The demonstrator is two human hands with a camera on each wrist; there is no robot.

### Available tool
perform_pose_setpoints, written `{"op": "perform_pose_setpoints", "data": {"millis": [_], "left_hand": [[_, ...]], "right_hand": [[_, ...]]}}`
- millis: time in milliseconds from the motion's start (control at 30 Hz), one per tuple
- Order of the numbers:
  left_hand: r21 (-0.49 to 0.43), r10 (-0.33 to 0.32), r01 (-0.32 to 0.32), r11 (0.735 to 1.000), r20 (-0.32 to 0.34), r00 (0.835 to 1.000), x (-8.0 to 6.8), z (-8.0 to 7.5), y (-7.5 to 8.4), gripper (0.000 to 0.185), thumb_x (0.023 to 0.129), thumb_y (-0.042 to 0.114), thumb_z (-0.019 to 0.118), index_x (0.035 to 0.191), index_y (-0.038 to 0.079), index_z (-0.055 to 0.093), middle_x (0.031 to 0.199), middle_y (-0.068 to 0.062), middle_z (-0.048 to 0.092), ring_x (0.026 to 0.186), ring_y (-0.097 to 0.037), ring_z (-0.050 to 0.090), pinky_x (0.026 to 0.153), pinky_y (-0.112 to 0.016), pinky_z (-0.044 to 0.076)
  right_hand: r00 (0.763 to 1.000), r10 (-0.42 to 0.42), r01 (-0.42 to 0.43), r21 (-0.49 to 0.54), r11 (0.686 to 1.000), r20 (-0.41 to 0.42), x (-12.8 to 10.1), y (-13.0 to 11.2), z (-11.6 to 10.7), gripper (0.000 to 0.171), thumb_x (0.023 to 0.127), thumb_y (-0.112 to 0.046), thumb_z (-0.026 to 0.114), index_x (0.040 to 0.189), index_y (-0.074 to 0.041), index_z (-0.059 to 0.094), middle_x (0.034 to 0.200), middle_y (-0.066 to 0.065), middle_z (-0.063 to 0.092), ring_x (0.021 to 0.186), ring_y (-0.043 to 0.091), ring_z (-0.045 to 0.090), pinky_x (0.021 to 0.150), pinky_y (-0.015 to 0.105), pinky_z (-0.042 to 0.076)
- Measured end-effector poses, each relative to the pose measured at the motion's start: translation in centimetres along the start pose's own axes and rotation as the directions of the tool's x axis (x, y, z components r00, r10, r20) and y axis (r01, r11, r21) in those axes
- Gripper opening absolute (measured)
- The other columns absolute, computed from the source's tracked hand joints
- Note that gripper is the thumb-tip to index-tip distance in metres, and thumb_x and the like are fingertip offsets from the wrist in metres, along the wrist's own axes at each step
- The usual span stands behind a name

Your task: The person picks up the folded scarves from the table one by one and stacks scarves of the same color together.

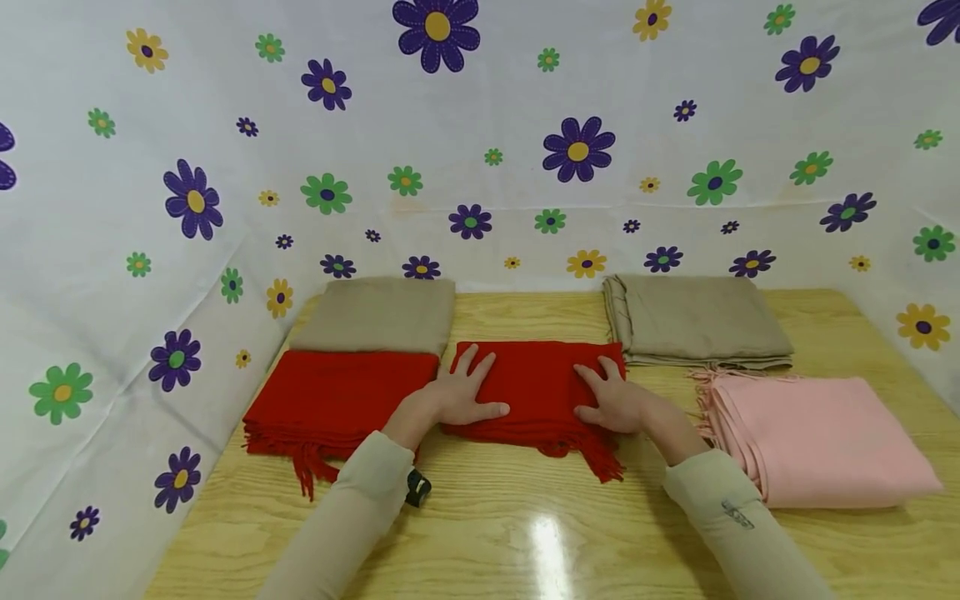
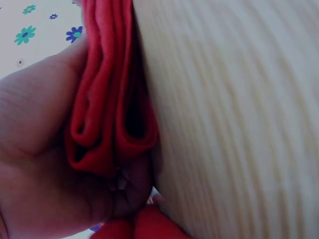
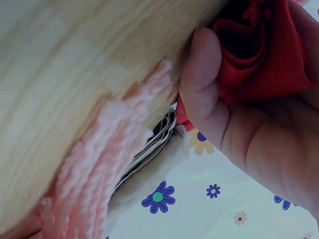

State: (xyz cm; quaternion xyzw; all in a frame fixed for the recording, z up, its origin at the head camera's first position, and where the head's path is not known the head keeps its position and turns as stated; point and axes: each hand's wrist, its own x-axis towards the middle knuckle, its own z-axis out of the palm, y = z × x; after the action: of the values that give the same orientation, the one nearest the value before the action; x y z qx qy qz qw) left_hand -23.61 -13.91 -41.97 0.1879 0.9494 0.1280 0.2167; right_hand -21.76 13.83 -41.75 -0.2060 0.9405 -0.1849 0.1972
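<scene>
1. Left hand point(image 1: 462, 393) lies on the folded red scarf point(image 1: 536, 387) at the bench point(image 1: 525, 525) centre, fingers flat on top and thumb tucked at its near edge.
2. Right hand point(image 1: 613, 397) grips the same scarf's right end, thumb under the folds.
3. At 9 o'clock lies a second red scarf point(image 1: 333, 400); at 3 o'clock, a pink scarf point(image 1: 817, 437).
4. Two beige scarves point(image 1: 701, 321) lie at 11 and 1 o'clock.
</scene>
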Motion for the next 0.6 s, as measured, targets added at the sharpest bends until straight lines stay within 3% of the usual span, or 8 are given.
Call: {"op": "perform_pose_setpoints", "data": {"millis": [233, 433, 600], "left_hand": [[0.019, -0.026, 0.027, 0.999, -0.013, 1.0, -0.9, 0.4, 0.5, 0.094, 0.094, 0.056, 0.057, 0.161, 0.012, 0.009, 0.165, -0.018, -0.003, 0.137, -0.061, 0.025, 0.113, -0.066, 0.021], [0.049, -0.017, 0.019, 0.999, -0.035, 0.999, -1.6, 1.3, 1.0, 0.095, 0.093, 0.056, 0.058, 0.161, 0.012, 0.009, 0.165, -0.018, -0.002, 0.134, -0.061, 0.031, 0.115, -0.064, 0.017], [0.049, -0.024, 0.026, 0.998, -0.046, 0.999, -2.3, 2.0, 1.3, 0.095, 0.092, 0.057, 0.059, 0.161, 0.014, 0.009, 0.166, -0.017, -0.001, 0.129, -0.057, 0.04, 0.107, -0.059, 0.038]], "right_hand": [[0.999, -0.027, 0.027, -0.016, 1.0, -0.021, -0.6, -0.1, 0.8, 0.071, 0.101, -0.03, 0.057, 0.154, 0.003, 0.023, 0.153, 0.039, 0.01, 0.104, 0.049, 0.063, 0.095, 0.055, 0.048], [1.0, -0.001, 0.001, 0.004, 1.0, 0.007, -1.7, -0.3, 1.0, 0.073, 0.101, -0.03, 0.057, 0.155, 0.003, 0.021, 0.154, 0.04, 0.007, 0.081, 0.037, 0.068, 0.083, 0.05, 0.052], [0.999, -0.034, 0.034, 0.007, 0.999, -0.007, -2.8, -0.3, 1.1, 0.073, 0.099, -0.03, 0.061, 0.153, 0.004, 0.026, 0.152, 0.041, 0.012, 0.099, 0.045, 0.065, 0.092, 0.054, 0.05]]}}
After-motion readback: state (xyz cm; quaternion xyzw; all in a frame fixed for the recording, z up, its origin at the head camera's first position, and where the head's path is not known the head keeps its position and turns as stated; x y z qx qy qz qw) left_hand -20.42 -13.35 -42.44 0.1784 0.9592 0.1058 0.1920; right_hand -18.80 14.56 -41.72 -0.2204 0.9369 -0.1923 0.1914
